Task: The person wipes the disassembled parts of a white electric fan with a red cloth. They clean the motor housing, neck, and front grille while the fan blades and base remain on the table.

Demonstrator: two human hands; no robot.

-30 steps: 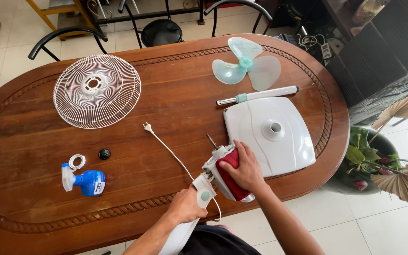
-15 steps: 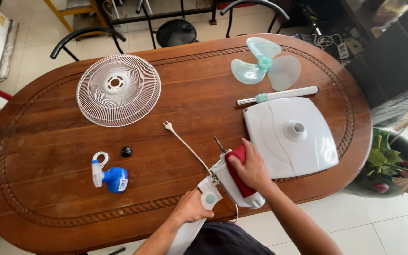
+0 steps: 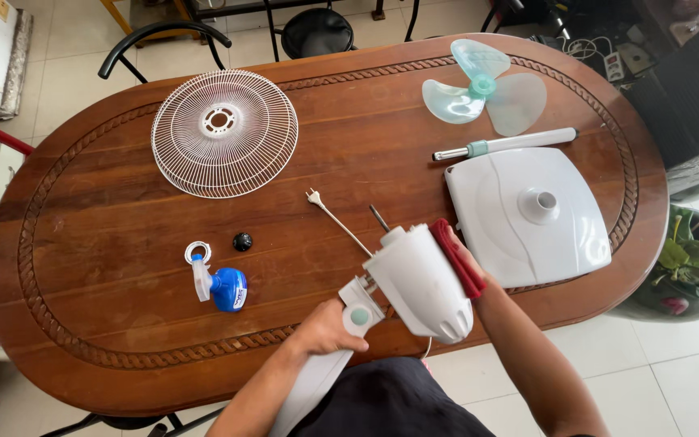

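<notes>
My left hand grips the white neck of a fan motor unit just below its green knob, holding it over the near table edge. My right hand is mostly hidden behind the motor housing and presses a red cloth against its right side. The motor shaft points up and away from me. A white power cord with plug trails from the unit across the wooden table.
On the table lie a white fan grille, a pale green fan blade, a white pole, a square white fan base, a blue spray bottle, a white ring and a black knob. Chairs stand at the far side.
The motor housing has turned so its white side faces me. My right hand with the red cloth has slid from the top to the right side, now mostly hidden. The view shifted.
</notes>
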